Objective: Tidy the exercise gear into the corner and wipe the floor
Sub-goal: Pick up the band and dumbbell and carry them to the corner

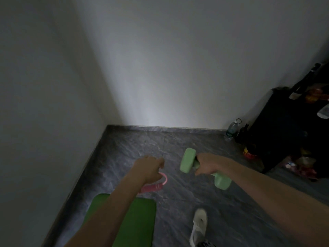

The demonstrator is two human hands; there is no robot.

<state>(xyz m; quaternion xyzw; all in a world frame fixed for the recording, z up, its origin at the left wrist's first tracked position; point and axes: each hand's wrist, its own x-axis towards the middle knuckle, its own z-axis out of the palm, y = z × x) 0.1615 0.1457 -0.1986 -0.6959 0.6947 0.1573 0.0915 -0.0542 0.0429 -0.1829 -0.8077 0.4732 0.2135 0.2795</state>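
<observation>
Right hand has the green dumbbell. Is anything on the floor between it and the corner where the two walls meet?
Nothing visible does. The right hand grips the mint-green dumbbell, and the grey marbled floor towards the corner is bare. The pink looped resistance band and green foam mat lie nearer the person.

Matt green dumbbell [187,162]; glossy marbled floor [178,143]

Single head-worn wide-angle view, looking forward and down, close over floor [178,148], facing room corner

Dim, soft-focus view; pale glow on far wall [160,77]
</observation>
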